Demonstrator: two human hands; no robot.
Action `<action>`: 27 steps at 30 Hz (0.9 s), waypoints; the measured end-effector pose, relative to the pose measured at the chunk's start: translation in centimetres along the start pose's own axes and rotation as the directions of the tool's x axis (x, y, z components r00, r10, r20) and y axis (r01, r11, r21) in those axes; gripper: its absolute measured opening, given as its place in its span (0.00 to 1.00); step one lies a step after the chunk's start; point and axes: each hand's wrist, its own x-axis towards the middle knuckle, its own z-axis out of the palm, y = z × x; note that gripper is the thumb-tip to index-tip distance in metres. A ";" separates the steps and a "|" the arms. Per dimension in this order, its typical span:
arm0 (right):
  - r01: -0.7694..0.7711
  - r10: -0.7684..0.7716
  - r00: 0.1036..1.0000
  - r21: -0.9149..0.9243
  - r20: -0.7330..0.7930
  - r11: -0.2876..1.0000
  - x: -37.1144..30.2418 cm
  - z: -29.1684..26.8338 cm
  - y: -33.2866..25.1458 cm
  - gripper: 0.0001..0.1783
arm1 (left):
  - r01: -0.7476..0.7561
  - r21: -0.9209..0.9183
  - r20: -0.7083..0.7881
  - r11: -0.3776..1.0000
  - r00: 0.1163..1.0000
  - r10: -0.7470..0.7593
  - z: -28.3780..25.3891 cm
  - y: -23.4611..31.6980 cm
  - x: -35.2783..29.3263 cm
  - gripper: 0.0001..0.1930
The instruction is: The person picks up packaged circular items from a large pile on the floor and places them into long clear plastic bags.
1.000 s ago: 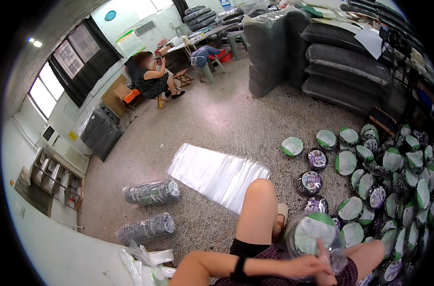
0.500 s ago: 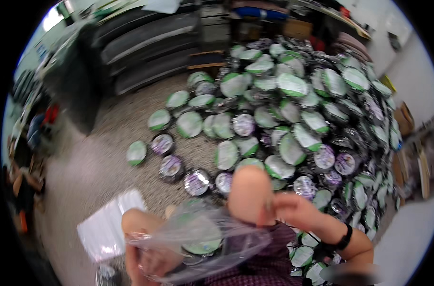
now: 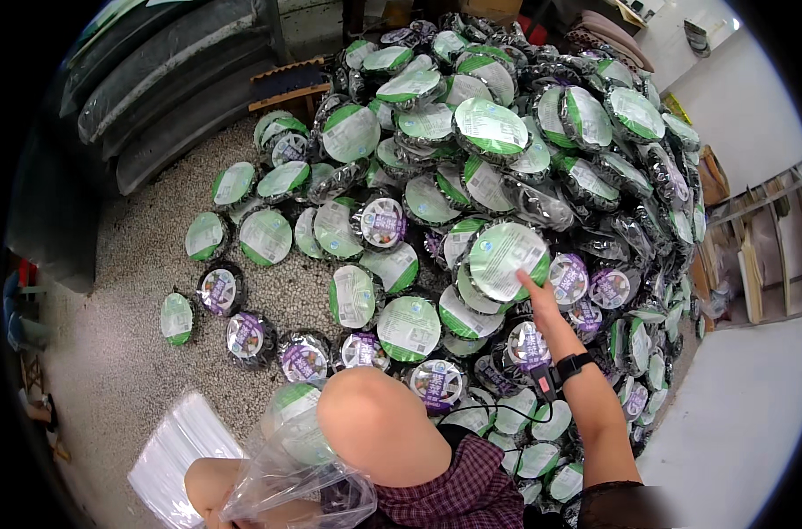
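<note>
My right hand (image 3: 540, 300) reaches into the pile, its thumb on the rim of a round, flat pack (image 3: 504, 256) with a green-and-white label; the other fingers are hidden beneath. At the lower edge my left hand (image 3: 273, 513) shows only in part, at the gathered side of a clear plastic bag (image 3: 344, 494). Inside or behind the bag, beside my knee, is another green-labelled round pack (image 3: 297, 414). Around my right hand lie more black-wrapped packs, some turned to a purple-and-white face (image 3: 529, 344).
A large heap of round packs (image 3: 410, 84) covers the floor ahead and to the right. A stack of clear flat bags (image 3: 185, 454) lies at left on the speckled floor (image 3: 145, 264). Dark wrapped cushions (image 3: 181, 79) stand at back left. A black cable (image 3: 480, 407) runs near my right wrist.
My right hand has moved from beside my knee forward into the heap and onto a round pack. The bag and my left hand sit lower in view, and the view has shifted.
</note>
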 end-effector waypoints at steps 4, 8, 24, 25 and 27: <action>0.019 0.042 0.957 -0.205 0.286 0.979 -0.7 1.0 -2.3 0.30 | -0.328 0.065 -0.131 0.942 0.934 0.334 2.2 -3.9 1.4 0.09; 0.552 -0.385 0.817 -0.775 0.429 0.307 -5.6 4.1 -5.0 0.39 | -0.224 0.002 0.015 0.975 0.974 0.224 -0.1 -0.8 2.5 0.11; -0.137 0.288 0.735 -0.281 0.614 0.950 -3.4 25.0 5.6 0.43 | 0.502 -0.800 0.567 0.329 0.811 0.142 -10.0 7.0 0.4 0.22; -0.131 0.296 0.712 -0.293 0.637 0.947 -3.5 27.4 5.9 0.43 | 0.483 -0.825 0.540 0.294 0.827 0.155 -9.7 5.8 -0.6 0.22; -0.263 0.426 0.833 -0.423 0.353 0.867 -3.7 30.2 6.5 0.40 | 0.611 -0.762 0.637 -0.215 0.645 -0.422 -5.7 1.0 -5.7 0.16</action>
